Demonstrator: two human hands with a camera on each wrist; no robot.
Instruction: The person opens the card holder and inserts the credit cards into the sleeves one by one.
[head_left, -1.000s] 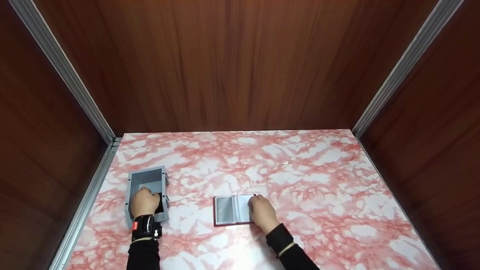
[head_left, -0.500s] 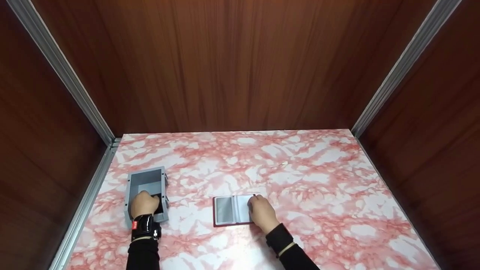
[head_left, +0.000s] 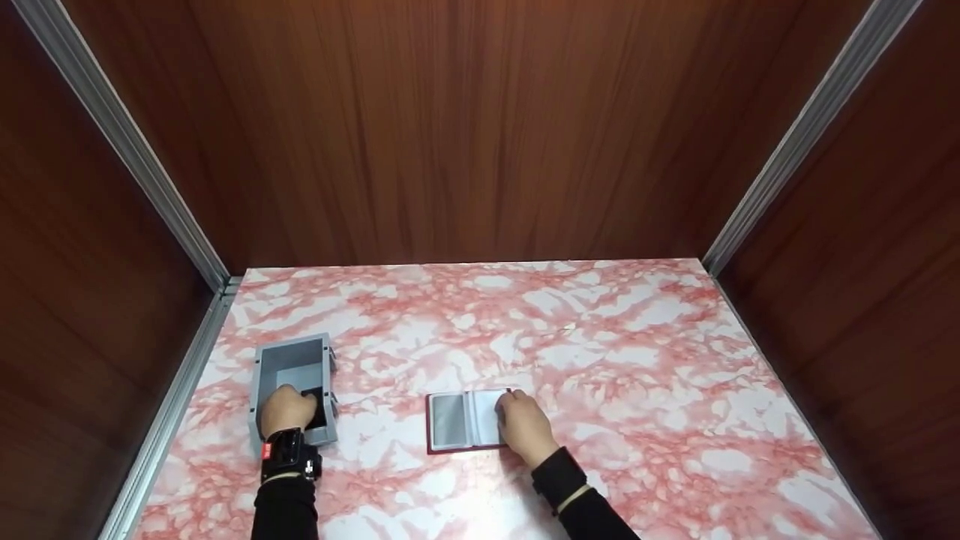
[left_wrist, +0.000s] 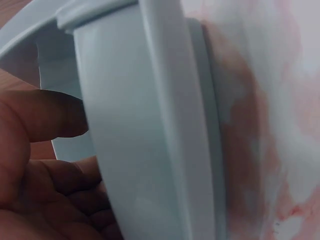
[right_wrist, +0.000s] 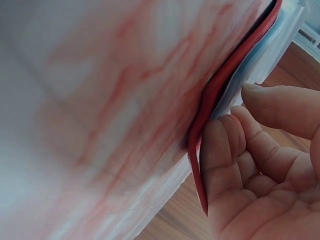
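Observation:
On the left of the tabletop stands a grey plastic bin (head_left: 328,379). My left hand (head_left: 287,411) reaches down inside it, beside a dark thing (head_left: 319,412) at the near end. In the left wrist view its thumb (left_wrist: 55,116) and curled fingers show behind the bin's wall; the fingertips are hidden, so I cannot tell what they hold. A small card holder (head_left: 450,421) with a red cover and clear sleeves lies open at the centre front. My right hand (head_left: 525,427) holds its right edge, thumb tip at the sleeves, bent fingers against the red cover (right_wrist: 215,92).
The tabletop (head_left: 600,360) has a red and white marbled pattern. Brown wood panels (head_left: 465,135) stand at the back and both sides, with metal rails (head_left: 135,142) at the corners.
My left hand has drawn slightly nearer within the bin, showing more of the bin's floor. The right hand and the card holder have kept their place.

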